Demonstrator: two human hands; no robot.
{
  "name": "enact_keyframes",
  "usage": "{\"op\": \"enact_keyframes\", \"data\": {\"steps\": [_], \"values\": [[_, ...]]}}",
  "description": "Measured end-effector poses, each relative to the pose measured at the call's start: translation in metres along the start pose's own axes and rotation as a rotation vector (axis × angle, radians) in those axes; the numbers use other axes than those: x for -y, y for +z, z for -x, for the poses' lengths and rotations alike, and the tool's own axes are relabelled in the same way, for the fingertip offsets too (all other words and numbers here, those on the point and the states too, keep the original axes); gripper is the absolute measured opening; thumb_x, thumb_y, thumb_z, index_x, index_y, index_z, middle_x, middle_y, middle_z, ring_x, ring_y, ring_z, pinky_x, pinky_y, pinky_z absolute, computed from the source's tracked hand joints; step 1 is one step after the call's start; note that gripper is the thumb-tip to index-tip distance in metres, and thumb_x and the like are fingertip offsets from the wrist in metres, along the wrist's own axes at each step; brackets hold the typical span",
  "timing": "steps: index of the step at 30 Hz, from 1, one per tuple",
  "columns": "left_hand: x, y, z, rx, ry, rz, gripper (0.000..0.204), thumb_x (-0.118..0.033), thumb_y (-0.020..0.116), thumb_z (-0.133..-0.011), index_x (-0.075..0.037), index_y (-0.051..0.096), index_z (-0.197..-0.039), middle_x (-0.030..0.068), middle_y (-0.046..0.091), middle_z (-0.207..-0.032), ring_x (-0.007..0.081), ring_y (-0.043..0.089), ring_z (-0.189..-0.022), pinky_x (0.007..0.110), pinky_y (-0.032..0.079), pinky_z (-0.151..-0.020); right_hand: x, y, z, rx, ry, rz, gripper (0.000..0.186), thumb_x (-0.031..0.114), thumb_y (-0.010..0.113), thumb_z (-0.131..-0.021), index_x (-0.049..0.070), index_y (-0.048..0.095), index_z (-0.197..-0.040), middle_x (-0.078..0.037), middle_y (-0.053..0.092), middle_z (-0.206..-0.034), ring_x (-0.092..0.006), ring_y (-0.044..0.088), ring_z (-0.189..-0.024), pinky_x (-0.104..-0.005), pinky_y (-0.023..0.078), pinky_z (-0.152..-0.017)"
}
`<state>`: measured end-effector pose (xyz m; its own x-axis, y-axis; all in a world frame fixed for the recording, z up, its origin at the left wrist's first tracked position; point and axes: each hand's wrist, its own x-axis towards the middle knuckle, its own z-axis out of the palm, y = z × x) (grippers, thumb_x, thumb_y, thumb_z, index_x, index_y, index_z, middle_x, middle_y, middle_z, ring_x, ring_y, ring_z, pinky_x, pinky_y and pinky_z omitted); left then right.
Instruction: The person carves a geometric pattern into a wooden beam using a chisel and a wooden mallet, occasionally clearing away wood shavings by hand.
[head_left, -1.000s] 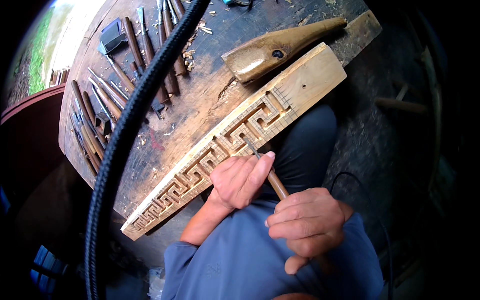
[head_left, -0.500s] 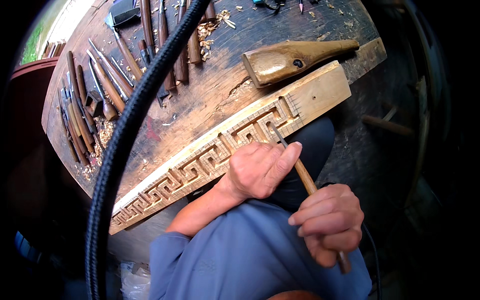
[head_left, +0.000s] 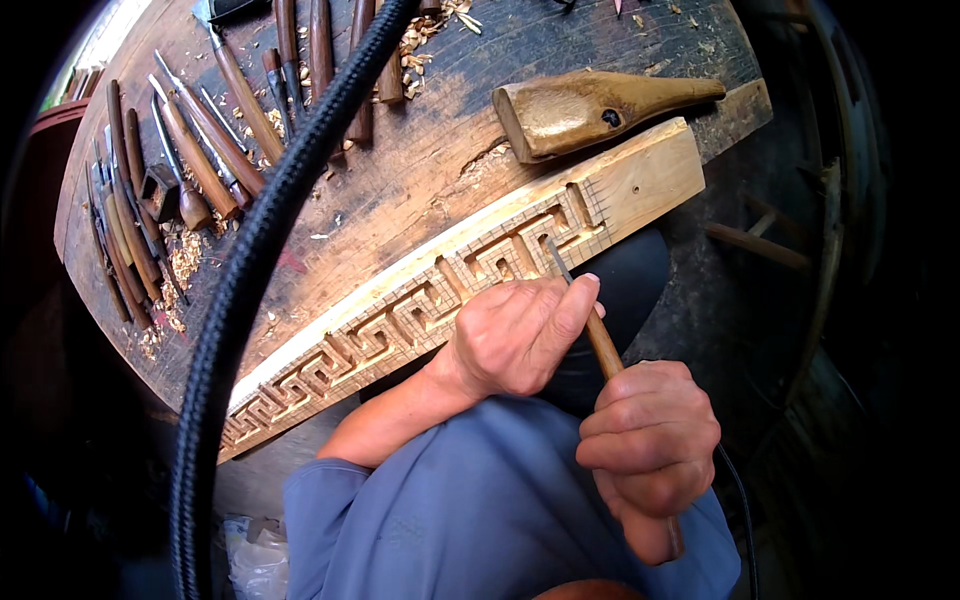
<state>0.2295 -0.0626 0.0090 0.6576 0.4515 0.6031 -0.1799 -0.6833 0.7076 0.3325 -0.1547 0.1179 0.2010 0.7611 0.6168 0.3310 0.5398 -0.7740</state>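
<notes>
A long pale wooden board [head_left: 655, 170] lies slantwise at the bench's near edge, carved with a Greek-key pattern of recesses over pencilled grid lines. My right hand [head_left: 652, 437] is wrapped round the handle of a carving chisel [head_left: 604, 347]; the handle's end sticks out below the fist. Up near the blade, my left hand [head_left: 520, 333] is closed, its thumb along the chisel, its fingers against the board's near side. The blade tip sits in a recess towards the board's right end. Beyond that end lies a wooden mallet [head_left: 570, 115] on its side.
Many chisels and gouges [head_left: 215, 150] lie on the worn bench [head_left: 390, 205] at the far left. Wood shavings [head_left: 185, 255] are scattered among them. A thick black braided cable [head_left: 262, 265] crosses in front of the view. A clear plastic bag [head_left: 258, 562] sits low at the left.
The right hand has shifted slightly up and left along with the chisel handle, its fingers wrapped more closely. The left hand stays nearly in place. The view has moved slightly.
</notes>
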Motion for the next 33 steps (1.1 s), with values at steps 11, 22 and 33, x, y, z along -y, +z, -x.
{"op": "enact_keyframes", "data": {"steps": [11, 22, 33], "values": [[0.001, 0.002, -0.001, -0.046, -0.024, -0.018, 0.036, -0.004, 0.089, -0.094, 0.009, 0.074, -0.124, 0.0123, 0.078, -0.086, 0.0223, 0.081, -0.074, 0.033, 0.064, -0.065, -0.002, 0.009, -0.003, -0.037, 0.027, 0.015, 0.074, 0.062, 0.064, -0.112, 0.004, 0.050, -0.068, -0.020, 0.072, -0.079, -0.0214, 0.062, -0.051, -0.0303, 0.041, -0.042], [0.004, 0.004, -0.002, -0.081, -0.032, -0.019, 0.035, -0.004, 0.088, -0.094, 0.008, 0.074, -0.125, 0.0117, 0.077, -0.084, 0.0217, 0.080, -0.072, 0.033, 0.063, -0.064, -0.002, 0.032, -0.011, -0.187, 0.102, 0.217, 0.065, 0.064, 0.048, -0.118, 0.010, 0.045, -0.081, -0.007, 0.067, -0.072, -0.0121, 0.057, -0.045, -0.0252, 0.045, -0.041], [0.003, 0.006, -0.006, -0.093, -0.097, 0.021, 0.034, -0.003, 0.088, -0.094, 0.007, 0.075, -0.123, 0.0117, 0.077, -0.084, 0.0219, 0.078, -0.069, 0.033, 0.062, -0.062, -0.001, 0.015, -0.029, -0.150, 0.223, 0.181, 0.057, 0.048, 0.061, -0.117, 0.007, 0.048, -0.080, -0.011, 0.068, -0.073, -0.0162, 0.057, -0.045, -0.0288, 0.039, -0.040]]}}
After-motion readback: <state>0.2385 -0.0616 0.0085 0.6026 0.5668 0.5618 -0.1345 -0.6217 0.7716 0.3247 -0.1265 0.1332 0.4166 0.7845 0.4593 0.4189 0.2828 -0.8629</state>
